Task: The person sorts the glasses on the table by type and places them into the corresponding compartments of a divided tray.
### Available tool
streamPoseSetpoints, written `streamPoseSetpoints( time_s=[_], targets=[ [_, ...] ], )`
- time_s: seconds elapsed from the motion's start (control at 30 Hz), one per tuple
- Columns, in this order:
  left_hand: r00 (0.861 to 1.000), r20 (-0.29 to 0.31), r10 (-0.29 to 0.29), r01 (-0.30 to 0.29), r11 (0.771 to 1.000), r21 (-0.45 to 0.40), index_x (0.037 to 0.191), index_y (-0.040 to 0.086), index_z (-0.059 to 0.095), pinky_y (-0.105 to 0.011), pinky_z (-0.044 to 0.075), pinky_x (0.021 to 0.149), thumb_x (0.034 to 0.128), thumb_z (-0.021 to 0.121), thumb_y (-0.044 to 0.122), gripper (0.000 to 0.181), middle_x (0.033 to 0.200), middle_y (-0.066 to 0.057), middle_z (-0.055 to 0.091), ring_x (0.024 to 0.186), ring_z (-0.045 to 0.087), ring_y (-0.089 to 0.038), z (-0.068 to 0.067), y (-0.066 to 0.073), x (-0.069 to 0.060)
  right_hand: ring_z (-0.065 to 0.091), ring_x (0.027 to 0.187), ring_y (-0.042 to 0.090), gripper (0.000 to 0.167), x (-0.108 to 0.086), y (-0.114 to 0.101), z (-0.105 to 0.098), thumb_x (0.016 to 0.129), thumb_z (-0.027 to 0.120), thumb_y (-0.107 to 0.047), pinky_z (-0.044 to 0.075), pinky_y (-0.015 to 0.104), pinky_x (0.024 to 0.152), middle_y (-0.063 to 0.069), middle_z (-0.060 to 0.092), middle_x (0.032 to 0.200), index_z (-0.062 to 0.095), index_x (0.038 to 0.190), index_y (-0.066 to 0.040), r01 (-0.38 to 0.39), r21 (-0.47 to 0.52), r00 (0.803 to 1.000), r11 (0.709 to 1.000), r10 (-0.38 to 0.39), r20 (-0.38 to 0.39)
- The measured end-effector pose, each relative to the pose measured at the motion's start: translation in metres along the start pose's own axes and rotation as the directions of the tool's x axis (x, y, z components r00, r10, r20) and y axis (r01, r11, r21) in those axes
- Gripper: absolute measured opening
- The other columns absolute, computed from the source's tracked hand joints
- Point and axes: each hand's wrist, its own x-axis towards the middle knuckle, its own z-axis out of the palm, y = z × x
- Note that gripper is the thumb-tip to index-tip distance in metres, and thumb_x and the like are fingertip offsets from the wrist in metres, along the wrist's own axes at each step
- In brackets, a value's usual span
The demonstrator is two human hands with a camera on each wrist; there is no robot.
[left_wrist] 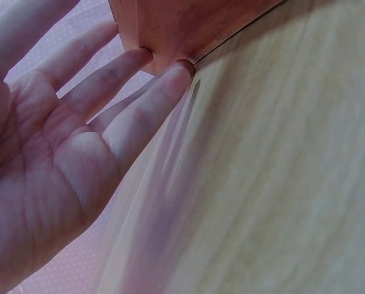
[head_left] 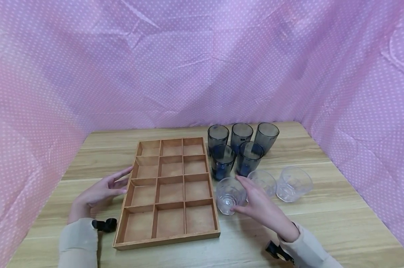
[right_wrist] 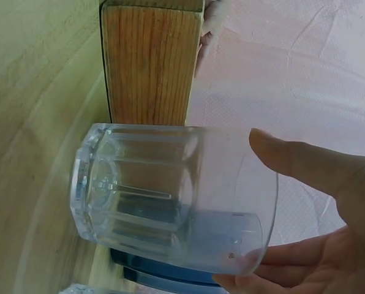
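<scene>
A wooden tray (head_left: 168,241) divided into square compartments lies on the table. My left hand (head_left: 103,190) is at its left side, fingers extended; in the left wrist view the fingertips touch the tray's outer wall (left_wrist: 188,30). To the right of the tray, my right hand (head_left: 260,203) holds a clear glass (head_left: 226,199) near its rim, thumb on one side and fingers on the other. In the right wrist view this faceted glass (right_wrist: 152,190) is close beside the tray's corner (right_wrist: 149,67). Its base appears to be on or just above the table; I cannot tell which.
Two more clear glasses stand to the right, one (head_left: 267,180) partly behind my right hand, the other (head_left: 293,186) farther out. Several dark tinted glasses (head_left: 223,163) stand grouped behind them, next to the tray. Pink dotted cloth (head_left: 202,74) surrounds the wooden table (head_left: 332,216).
</scene>
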Motion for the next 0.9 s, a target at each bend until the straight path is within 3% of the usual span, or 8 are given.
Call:
streamPoseSetpoints(
  time_s=[0.17, 0.43, 0.77, 0.9],
  targets=[
    [1.0, -0.018, -0.017, 0.018, 1.0, 0.025, 0.153, -0.004, 0.006, -0.012, 0.043, 0.096, 0.0952, 0.056, 0.004, 0.077, 0.154, -0.035, -0.008, 0.123, 0.038, 0.018, 0.0002, -0.0001, -0.0004, 0.052, 0.124, 0.042, 0.089, -0.0004, -0.0005, 0.0038, 0.059, 0.091, -0.02, 0.043, 0.054, 0.104, 0.025, 0.054, 0.137, 0.05, 0.134, 0.008, 0.005, -0.007, 0.999, 1.0, -0.005, -0.04],
    [1.0, -0.002, -0.014, 0.014, 1.0, -0.013, 0.154, -0.002, 0.004, -0.012, 0.042, 0.098, 0.0953, 0.055, 0.002, 0.078, 0.155, -0.032, -0.011, 0.125, 0.036, 0.018, 0.0005, 0.0006, -0.0009, 0.052, 0.126, 0.041, 0.09, -0.0027, -0.0022, 0.0063, 0.059, 0.091, -0.022, 0.042, 0.056, 0.104, 0.02, 0.054, 0.14, 0.051, 0.136, 0.003, -0.033, 0.03, 0.999, 0.999, 0.034, -0.042],
    [1.0, -0.007, -0.018, 0.018, 1.0, -0.014, 0.154, -0.001, 0.005, -0.011, 0.041, 0.099, 0.0948, 0.056, 0.002, 0.078, 0.156, -0.029, -0.012, 0.125, 0.035, 0.019, 0.0001, -0.0012, -0.0005, 0.066, 0.093, 0.026, 0.088, -0.0029, -0.0009, 0.0075, 0.057, 0.092, -0.022, 0.055, 0.046, 0.087, 0.021, 0.058, 0.135, 0.054, 0.133, 0.003, -0.023, 0.043, 0.997, 0.999, 0.026, -0.076],
    [1.0, -0.007, -0.023, 0.023, 1.0, -0.012, 0.154, -0.001, 0.005, -0.011, 0.041, 0.098, 0.0949, 0.056, 0.002, 0.078, 0.156, -0.029, -0.012, 0.125, 0.035, 0.018, -0.0005, -0.0012, -0.0002, 0.066, 0.091, 0.025, 0.089, -0.0028, -0.0018, 0.0069, 0.058, 0.092, -0.022, 0.056, 0.044, 0.083, 0.019, 0.06, 0.132, 0.053, 0.134, 0.002, -0.031, 0.048, 0.997, 0.998, 0.034, -0.075]
  ],
)
